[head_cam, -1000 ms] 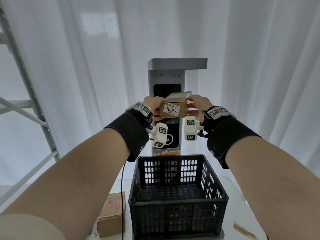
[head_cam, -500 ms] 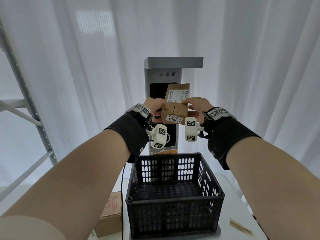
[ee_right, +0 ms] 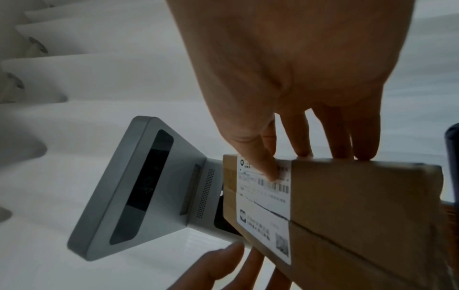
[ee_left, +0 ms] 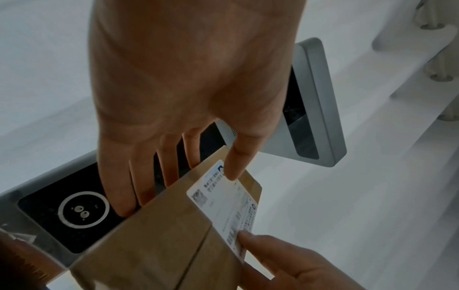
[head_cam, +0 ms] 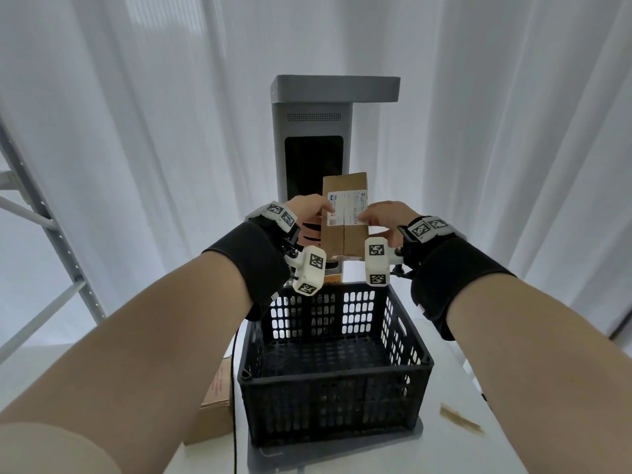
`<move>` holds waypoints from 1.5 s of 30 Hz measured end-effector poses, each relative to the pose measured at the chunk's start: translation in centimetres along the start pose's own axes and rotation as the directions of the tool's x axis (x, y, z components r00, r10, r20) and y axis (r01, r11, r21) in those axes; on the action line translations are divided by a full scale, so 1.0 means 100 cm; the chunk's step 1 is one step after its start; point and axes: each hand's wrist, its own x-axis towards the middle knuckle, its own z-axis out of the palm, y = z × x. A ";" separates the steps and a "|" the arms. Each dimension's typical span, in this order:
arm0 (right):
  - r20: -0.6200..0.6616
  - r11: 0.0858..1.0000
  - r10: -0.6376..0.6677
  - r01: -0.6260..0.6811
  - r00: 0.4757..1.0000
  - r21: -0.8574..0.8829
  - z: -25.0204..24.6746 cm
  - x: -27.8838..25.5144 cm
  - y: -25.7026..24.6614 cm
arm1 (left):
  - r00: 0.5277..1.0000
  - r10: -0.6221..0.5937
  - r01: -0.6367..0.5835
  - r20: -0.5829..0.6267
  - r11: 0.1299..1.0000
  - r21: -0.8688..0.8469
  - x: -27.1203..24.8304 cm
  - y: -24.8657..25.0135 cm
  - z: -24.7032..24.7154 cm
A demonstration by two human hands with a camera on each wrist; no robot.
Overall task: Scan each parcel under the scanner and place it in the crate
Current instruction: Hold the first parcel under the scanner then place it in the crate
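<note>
Parcel [head_cam: 344,213] now tipped label-up beneath the scanner [head_cam: 335,94] head, turned from a second ago. My left hand [head_cam: 309,210] and right hand [head_cam: 386,217] pinch its sides, fingers grasping. Scan looks imminent; the crate [head_cam: 335,378] waits below, empty.

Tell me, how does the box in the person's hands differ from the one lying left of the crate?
The held parcel is up under the scanner, gripped by the left hand and right hand; the other parcel lies untouched on the table. The held one shows a white shipping label, the other red print. Both are brown cardboard.
</note>
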 end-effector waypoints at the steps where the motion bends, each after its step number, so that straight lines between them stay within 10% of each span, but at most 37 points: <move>1: 0.003 1.000 0.006 -0.006 1.000 -0.014 -0.001 0.004 0.002 | 1.000 -0.011 0.012 0.013 1.000 -0.008 0.005 -0.003 0.001; 45: 0.145 0.823 0.564 -0.540 0.813 -0.174 0.016 0.224 0.295 | 0.785 -0.605 0.582 0.135 0.794 0.173 0.234 -0.240 0.090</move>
